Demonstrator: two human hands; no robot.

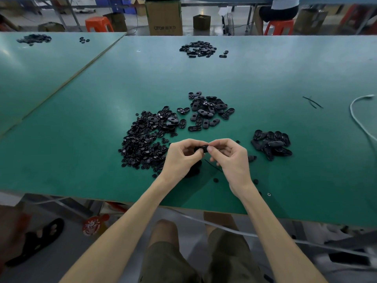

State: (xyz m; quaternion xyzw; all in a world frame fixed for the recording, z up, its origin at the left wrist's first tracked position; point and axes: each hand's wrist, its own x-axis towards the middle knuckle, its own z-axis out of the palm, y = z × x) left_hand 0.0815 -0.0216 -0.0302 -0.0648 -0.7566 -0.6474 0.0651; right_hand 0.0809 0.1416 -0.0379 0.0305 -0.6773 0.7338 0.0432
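Left hand (179, 158) and right hand (230, 158) pinch a small black plastic part (201, 149), seemingly an oval shell, above the green table (81, 139).

A plain teal-green table top (265, 78) carries glossy black plastic throughout — a heap of small discs (140, 144), clusters of oval shells (210, 111) and a single black piece (201, 149). The cable (355, 117) is white. The stools (99, 24) are orange-red, and the cardboard box (164, 17) is brown with grey lettering. The shorts (169, 258) are olive-drab, the sandal (38, 240) is black, and a red disc (92, 225) bears a white cartoon print.
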